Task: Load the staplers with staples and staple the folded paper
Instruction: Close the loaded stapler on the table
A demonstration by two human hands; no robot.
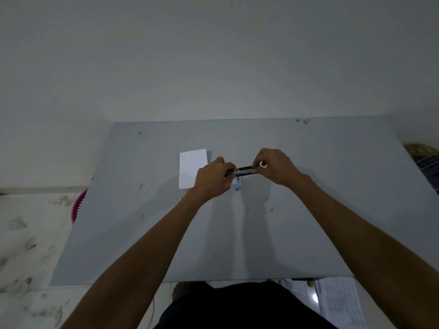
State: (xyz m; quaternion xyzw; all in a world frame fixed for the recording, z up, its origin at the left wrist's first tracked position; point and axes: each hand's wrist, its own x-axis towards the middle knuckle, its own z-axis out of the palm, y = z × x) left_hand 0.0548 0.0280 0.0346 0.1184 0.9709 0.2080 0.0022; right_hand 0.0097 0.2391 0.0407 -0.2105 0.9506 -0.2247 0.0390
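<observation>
Stapler is held over the middle of the table: left hand grips one end, right hand pinches the other. Folded paper lies beside the left hand.

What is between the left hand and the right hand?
In the head view, a dark stapler spans the gap: the left hand grips one end, the right hand pinches the other. A small light blue thing shows just below it.

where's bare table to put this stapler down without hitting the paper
Bare table runs right of the right hand to the table's right edge, and across the near half toward the front edge. Crowded: the centre, where folded paper, left hand, stapler and a light blue item bunch together.
</observation>
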